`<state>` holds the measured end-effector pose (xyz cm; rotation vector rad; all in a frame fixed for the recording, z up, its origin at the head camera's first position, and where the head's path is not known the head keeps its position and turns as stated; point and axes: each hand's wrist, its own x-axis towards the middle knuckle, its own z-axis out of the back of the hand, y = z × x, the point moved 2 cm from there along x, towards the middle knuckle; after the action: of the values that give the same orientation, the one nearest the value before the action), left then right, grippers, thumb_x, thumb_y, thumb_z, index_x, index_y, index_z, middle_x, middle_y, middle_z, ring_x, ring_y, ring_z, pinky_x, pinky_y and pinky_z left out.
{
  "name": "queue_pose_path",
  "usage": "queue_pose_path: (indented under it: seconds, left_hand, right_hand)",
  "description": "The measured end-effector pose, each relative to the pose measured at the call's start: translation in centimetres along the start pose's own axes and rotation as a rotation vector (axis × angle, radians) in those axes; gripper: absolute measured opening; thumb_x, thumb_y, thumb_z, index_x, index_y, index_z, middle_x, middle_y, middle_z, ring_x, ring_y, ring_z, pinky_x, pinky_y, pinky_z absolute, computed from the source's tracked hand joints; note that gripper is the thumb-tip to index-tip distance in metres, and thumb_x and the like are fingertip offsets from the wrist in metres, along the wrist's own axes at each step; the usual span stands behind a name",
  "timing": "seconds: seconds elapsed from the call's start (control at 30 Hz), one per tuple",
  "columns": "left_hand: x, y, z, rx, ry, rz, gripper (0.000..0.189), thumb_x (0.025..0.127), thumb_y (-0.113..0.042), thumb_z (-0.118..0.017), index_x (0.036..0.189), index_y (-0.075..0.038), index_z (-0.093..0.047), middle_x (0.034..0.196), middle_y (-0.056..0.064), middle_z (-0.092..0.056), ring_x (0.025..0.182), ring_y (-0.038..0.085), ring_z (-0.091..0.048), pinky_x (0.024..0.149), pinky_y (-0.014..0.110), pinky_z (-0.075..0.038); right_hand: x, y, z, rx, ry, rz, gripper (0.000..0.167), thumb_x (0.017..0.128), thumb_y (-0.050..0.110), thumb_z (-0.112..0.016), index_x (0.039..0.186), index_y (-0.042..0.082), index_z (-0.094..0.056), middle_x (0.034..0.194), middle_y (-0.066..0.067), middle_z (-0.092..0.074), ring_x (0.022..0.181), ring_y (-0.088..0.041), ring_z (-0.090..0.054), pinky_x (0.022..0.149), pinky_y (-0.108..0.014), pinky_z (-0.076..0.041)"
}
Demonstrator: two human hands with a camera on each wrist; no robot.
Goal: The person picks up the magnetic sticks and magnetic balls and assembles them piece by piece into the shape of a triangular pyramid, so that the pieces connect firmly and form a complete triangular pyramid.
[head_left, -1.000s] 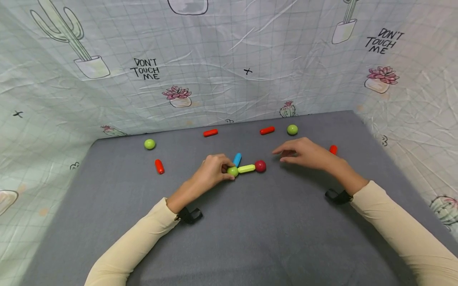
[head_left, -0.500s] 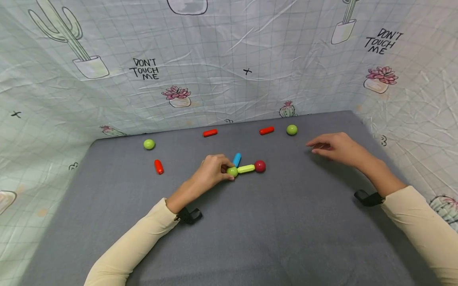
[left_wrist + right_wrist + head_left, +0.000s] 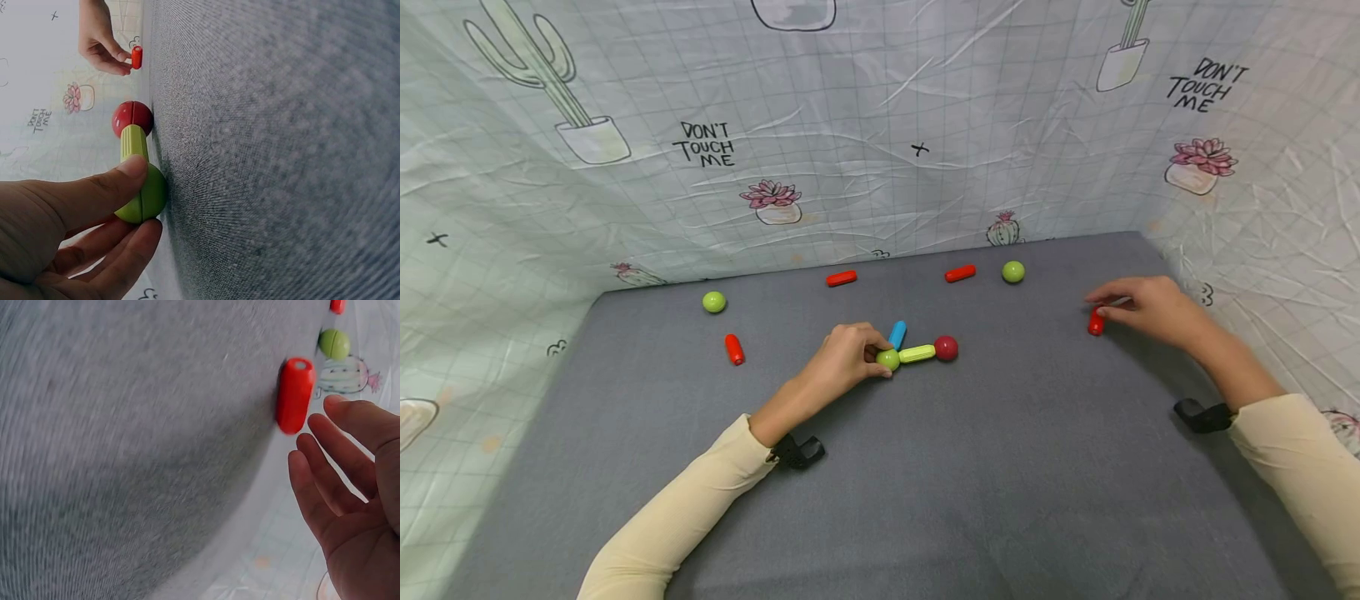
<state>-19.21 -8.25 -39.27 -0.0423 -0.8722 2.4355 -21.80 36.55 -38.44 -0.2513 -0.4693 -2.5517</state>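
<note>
In the head view my left hand point(image 3: 850, 358) pinches a green ball point(image 3: 888, 359) between thumb and fingers. A yellow-green rod point(image 3: 917, 354) joins that ball to a dark red ball point(image 3: 946, 347). Just behind the green ball is a blue rod point(image 3: 898, 334), partly hidden by my fingers; I cannot tell whether it is attached. Over on the right, my right hand point(image 3: 1157, 308) hovers at a red rod point(image 3: 1096, 322) lying on the table. In the right wrist view its fingers point(image 3: 337, 469) are loosely bent, with a small gap to the red rod point(image 3: 295, 395).
Two more red rods point(image 3: 842, 278) and a green ball point(image 3: 1013, 272) lie along the back of the grey table point(image 3: 880, 500). At the left are another green ball point(image 3: 714, 302) and a red rod point(image 3: 734, 349). A printed cloth point(image 3: 865, 125) hangs behind and at both sides.
My right hand has moved away to the right, from beside the dark red ball to the red rod on the right. The left hand keeps its hold on the green ball.
</note>
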Motion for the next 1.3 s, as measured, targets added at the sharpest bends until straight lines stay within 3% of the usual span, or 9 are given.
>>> queue_pose_path:
  seconds: [0.23, 0.53, 0.8, 0.93, 1.17, 1.3]
  left_hand:
    - [0.0, 0.0, 0.0, 0.004, 0.008, -0.005, 0.033, 0.074, -0.009, -0.091, 0.103, -0.002, -0.079, 0.094, 0.007, -0.071, 0.083, 0.015, -0.073, 0.070, 0.020, -0.058]
    - [0.1, 0.0, 0.1, -0.002, 0.015, -0.001, 0.033, 0.074, -0.010, -0.091, 0.104, -0.002, -0.079, 0.096, 0.007, -0.072, 0.083, 0.015, -0.073, 0.070, 0.021, -0.058]
    - [-0.1, 0.1, 0.2, -0.024, 0.013, -0.004, 0.032, 0.074, -0.009, -0.091, 0.103, -0.002, -0.079, 0.095, 0.008, -0.072, 0.083, 0.015, -0.073, 0.070, 0.020, -0.058]
    - [0.0, 0.2, 0.2, -0.030, 0.017, -0.002, 0.032, 0.074, -0.009, -0.091, 0.102, -0.001, -0.079, 0.094, 0.008, -0.071, 0.083, 0.016, -0.073, 0.070, 0.020, -0.058]
    - [0.1, 0.2, 0.3, -0.035, 0.024, 0.005, 0.032, 0.074, -0.009, -0.091, 0.103, -0.001, -0.079, 0.095, 0.008, -0.072, 0.084, 0.016, -0.074, 0.070, 0.020, -0.058]
    - [0.2, 0.1, 0.3, -0.041, 0.031, 0.007, 0.033, 0.074, -0.009, -0.090, 0.103, -0.001, -0.079, 0.096, 0.008, -0.072, 0.084, 0.016, -0.074, 0.070, 0.020, -0.058]
  right_hand:
    - [-0.6, -1.1, 0.3, -0.014, 0.035, 0.004, 0.028, 0.081, -0.006, -0.080, 0.106, 0.006, -0.079, 0.102, -0.012, -0.076, 0.088, -0.031, -0.072, 0.067, -0.035, -0.059]
    - [-0.6, -1.6, -0.1, -0.050, 0.026, 0.051, 0.028, 0.078, 0.001, -0.086, 0.103, 0.011, -0.080, 0.102, -0.007, -0.075, 0.090, -0.029, -0.070, 0.067, -0.030, -0.051]
    - [-0.3, -1.3, -0.2, -0.008, 0.121, -0.055, 0.020, 0.083, 0.009, -0.085, 0.100, 0.013, -0.075, 0.097, -0.003, -0.076, 0.086, -0.024, -0.069, 0.070, -0.037, -0.053]
    - [-0.3, -1.1, -0.2, 0.012, 0.116, -0.068, 0.020, 0.084, 0.009, -0.084, 0.101, 0.014, -0.075, 0.097, -0.002, -0.076, 0.088, -0.023, -0.071, 0.072, -0.036, -0.055]
    - [0.0, -0.4, -0.2, 0.088, 0.017, -0.075, 0.023, 0.082, 0.008, -0.085, 0.102, 0.018, -0.081, 0.099, -0.001, -0.078, 0.082, -0.002, -0.063, 0.066, -0.015, -0.042]
    - [0.3, 0.0, -0.4, 0.143, 0.056, -0.090, 0.024, 0.084, 0.012, -0.084, 0.107, 0.020, -0.082, 0.107, -0.002, -0.077, 0.093, -0.004, -0.066, 0.070, -0.014, -0.043]
